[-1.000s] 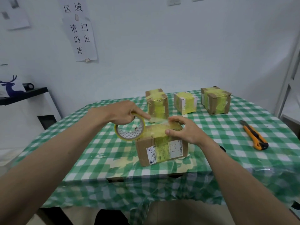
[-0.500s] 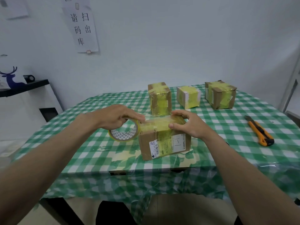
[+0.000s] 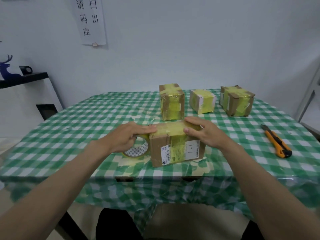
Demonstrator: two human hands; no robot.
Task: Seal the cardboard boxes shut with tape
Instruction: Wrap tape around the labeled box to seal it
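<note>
Left hand (image 3: 128, 135): wrapped around the tape roll (image 3: 136, 148), thumb tucked in the roll's hole, the other fingers laid over the top and reaching onto the left top edge of the box (image 3: 176, 144). Roll is pushed right up against the box's left side.

Right hand (image 3: 204, 134): spread over the box's top right part, fingers curling over the far edge, thumb hooked on the near top edge. So it's gripping the box, basically pinning it down.

Box: sits near the front edge of the table (image 3: 69, 135), roughly centre, a bit skewed. Yellowish tape runs across its top and down the front over a white label.

Other boxes: three in a row toward the back, all with yellow tape on them. Tall box (image 3: 171, 103) is just behind the one being held, small box (image 3: 201, 103) next to it, third box (image 3: 236, 101) further right near the far right corner.

Knife (image 3: 277, 142): orange cutter lying well to the right of the right hand, near the table's right edge.

Open room: whole left half of the green checked cloth is bare; also a fair strip between the box and the knife.

Edges: cloth hangs over the front edge, with old tape scraps stuck around the box.

Wall: paper sign (image 3: 90, 21) up left.
</note>
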